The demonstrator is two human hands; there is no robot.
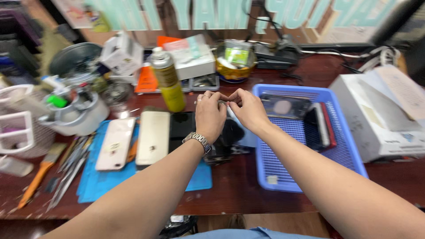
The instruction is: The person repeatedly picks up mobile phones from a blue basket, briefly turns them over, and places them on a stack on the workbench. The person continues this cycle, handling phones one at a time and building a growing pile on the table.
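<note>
Small part [222,102], too tiny to identify, pinched between my left hand [210,114] and right hand [249,109] above the dark phone [182,126]; I judge a slip would lose it among clutter

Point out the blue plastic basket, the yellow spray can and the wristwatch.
Blue plastic basket [283,188]: head view, bare mesh floor near its front rim.
Yellow spray can [173,95]: head view, lower yellow body.
Metal wristwatch [198,140]: head view, band on the left wrist.
</note>
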